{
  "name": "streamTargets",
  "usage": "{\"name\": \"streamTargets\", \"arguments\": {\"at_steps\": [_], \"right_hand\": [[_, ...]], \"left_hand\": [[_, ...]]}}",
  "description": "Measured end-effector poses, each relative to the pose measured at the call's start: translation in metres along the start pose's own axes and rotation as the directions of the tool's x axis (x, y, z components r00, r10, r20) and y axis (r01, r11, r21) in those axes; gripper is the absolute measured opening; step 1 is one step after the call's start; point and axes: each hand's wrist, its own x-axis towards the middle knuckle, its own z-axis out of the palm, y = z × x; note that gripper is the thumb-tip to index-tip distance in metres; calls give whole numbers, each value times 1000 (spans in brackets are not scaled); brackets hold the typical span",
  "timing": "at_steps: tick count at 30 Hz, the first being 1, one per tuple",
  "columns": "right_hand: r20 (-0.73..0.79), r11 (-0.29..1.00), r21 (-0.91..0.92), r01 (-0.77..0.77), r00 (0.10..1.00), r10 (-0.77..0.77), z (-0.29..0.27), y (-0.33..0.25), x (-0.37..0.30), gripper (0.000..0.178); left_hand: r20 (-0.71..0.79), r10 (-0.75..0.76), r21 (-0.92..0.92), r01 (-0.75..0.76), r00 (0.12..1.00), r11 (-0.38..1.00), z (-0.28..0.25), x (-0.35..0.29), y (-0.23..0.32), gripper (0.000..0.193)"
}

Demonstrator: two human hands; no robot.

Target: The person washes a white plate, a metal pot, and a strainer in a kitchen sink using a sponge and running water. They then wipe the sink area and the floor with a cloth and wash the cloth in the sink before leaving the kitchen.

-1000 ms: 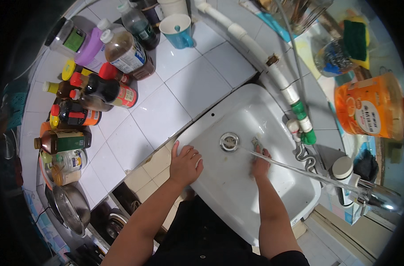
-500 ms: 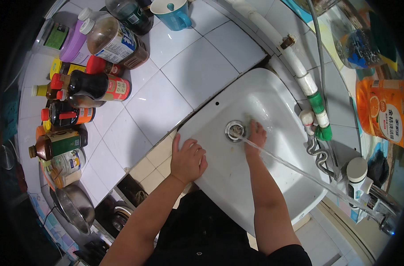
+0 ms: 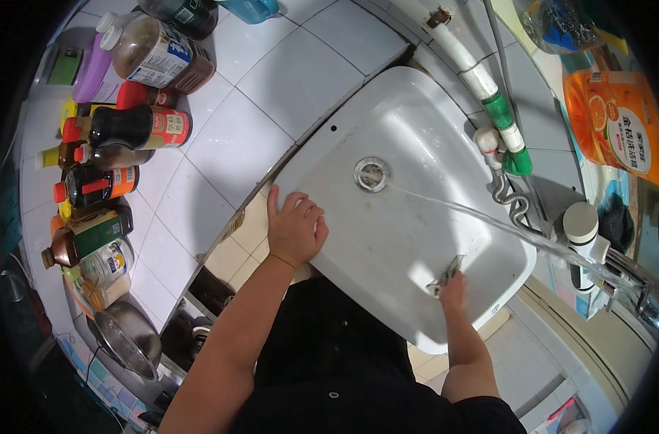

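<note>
A white washbasin [image 3: 405, 217] lies before me, its metal-ringed drain [image 3: 371, 175] toward the far left. My left hand [image 3: 297, 230] rests on the basin's left rim, fingers bent a little and apart, holding nothing. Low on the basin's right side is my right hand [image 3: 454, 291], its fingers closed on a small greyish, wet-looking piece [image 3: 445, 276] pressed to the inner wall. The kind of that piece is too unclear to tell. From the tap [image 3: 644, 307] at the right, a stream of water [image 3: 481, 217] runs across the basin toward the drain.
Left of the basin is a white tiled counter [image 3: 250, 123] crowded with sauce bottles [image 3: 138, 126] and a metal bowl [image 3: 130, 340]. Along the far right run a white pipe [image 3: 477, 79] and a flexible hose [image 3: 516, 206]. An orange pouch [image 3: 611, 119] and a white-capped bottle [image 3: 581, 224] stand there.
My right hand has moved from beside the drain to the basin's near right side, the greyish piece now showing in it. My left hand stays on the rim. The view has shifted.
</note>
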Motion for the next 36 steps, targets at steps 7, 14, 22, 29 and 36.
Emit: {"name": "streamTargets", "arguments": {"at_steps": [7,14,22,29,36], "right_hand": [[237,972,223,-72,971,17,36,-120,-13,62],[171,566,770,-294,950,260,83,-250,37,64],[220,284,929,-238,971,92,5,-285,61,45],[97,893,172,415,896,-434,-23,-208,16,38],[-304,577,229,784,620,-723,-29,-292,121,51]], "left_hand": [[-32,-3,-36,2,999,999,-1,1,1,6],[-39,-16,-48,14,999,999,0,0,-1,6],[-14,-10,-54,10,1000,998,3,-2,-6,4],[-16,-27,-52,26,1000,998,1,-2,-5,5],[-2,-33,-51,33,999,998,1,-1,-5,7]]}}
